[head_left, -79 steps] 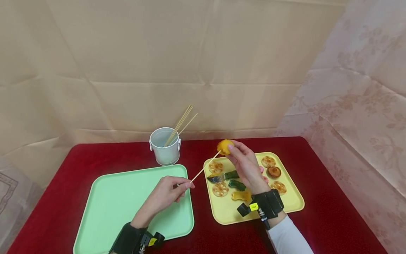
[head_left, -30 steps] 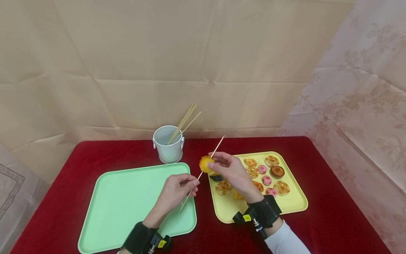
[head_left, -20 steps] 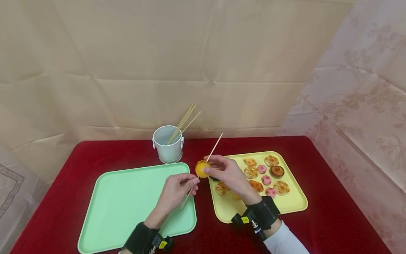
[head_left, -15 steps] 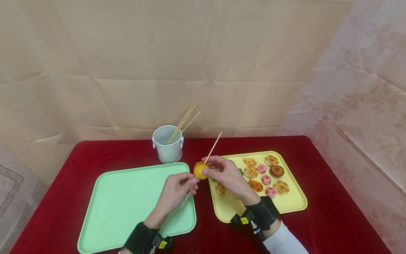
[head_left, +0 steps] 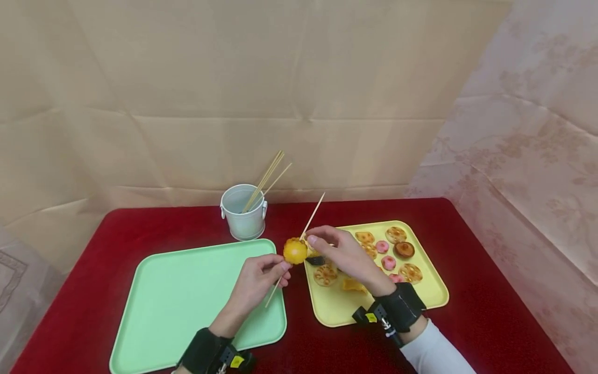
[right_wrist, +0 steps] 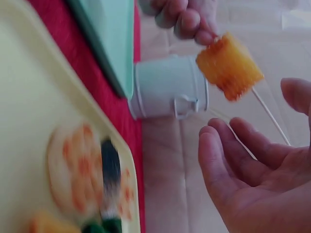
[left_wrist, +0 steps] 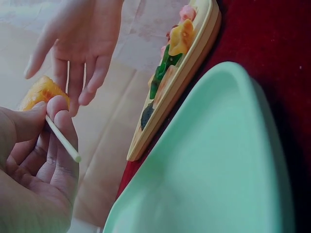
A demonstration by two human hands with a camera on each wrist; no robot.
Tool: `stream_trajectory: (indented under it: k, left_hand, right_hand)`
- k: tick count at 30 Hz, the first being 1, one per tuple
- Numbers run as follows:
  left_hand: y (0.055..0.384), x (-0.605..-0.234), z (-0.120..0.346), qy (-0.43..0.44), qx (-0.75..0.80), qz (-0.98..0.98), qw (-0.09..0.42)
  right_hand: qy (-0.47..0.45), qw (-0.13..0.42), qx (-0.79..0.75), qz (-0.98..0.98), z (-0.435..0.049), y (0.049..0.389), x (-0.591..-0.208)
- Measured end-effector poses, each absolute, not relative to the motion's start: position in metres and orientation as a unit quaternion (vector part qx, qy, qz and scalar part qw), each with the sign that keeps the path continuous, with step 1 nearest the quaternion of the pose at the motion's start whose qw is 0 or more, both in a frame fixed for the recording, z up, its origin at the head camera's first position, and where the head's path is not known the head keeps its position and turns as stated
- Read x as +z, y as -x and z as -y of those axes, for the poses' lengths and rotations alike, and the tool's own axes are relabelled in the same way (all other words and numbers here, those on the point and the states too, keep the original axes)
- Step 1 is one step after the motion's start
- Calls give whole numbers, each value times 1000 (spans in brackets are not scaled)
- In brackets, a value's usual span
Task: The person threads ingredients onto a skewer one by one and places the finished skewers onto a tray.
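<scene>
In the head view my left hand (head_left: 259, 280) pinches a thin wooden skewer (head_left: 313, 214) between thumb and index finger, its blunt end sticking out below. A yellow piece of corn (head_left: 295, 251) is threaded on it, right above the left fingertips. The long pointed end rises beyond the corn, up and to the right. My right hand (head_left: 343, 259) hovers beside it over the yellow tray (head_left: 334, 316). In the right wrist view its fingers are spread and relaxed, with a gap to the corn (right_wrist: 229, 68).
On the yellow tray lie lotus root slices (head_left: 325, 275), a mushroom (head_left: 404, 250), small pink pieces (head_left: 389, 263) and a yellow pepper piece (head_left: 353, 285). A bare green tray (head_left: 187, 296) lies left. Behind stands a white bucket (head_left: 245, 224) with several skewers (head_left: 268, 179).
The right hand brought the corn to the skewer and slid it down to the left fingertips. It has since let go and drawn slightly right. The left hand's grip moved up the skewer.
</scene>
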State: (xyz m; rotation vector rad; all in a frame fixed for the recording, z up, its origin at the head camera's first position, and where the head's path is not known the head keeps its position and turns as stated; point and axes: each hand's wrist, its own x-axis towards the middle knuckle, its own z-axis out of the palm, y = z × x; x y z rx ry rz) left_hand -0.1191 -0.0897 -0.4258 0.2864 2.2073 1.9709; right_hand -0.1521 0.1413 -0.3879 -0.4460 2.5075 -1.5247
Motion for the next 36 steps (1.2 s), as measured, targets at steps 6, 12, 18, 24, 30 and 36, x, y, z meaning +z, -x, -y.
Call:
stream_trajectory:
  k: [6, 12, 18, 24, 30, 36]
  left_hand:
    - [120, -425, 90, -107, 661, -737, 95]
    - [120, -425, 92, -104, 655, -742, 95]
    - [119, -426, 95, -97, 658, -740, 100]
    - [118, -427, 98, -88, 662, -738, 97]
    - [117, -429, 101, -82, 666, -735, 100]
    - [116, -431, 103, -82, 674, -727, 105]
  right_hand:
    - [173, 60, -426, -886, -157, 154, -385]
    - [196, 37, -322, -926, -163, 155, -396]
    - [250, 37, -192, -948, -161, 147, -404]
    - [278, 39, -136, -950, -159, 137, -406]
    - [302, 24, -98, -948, -159, 136, -409]
    - [326, -8, -75, -943, -158, 136, -416]
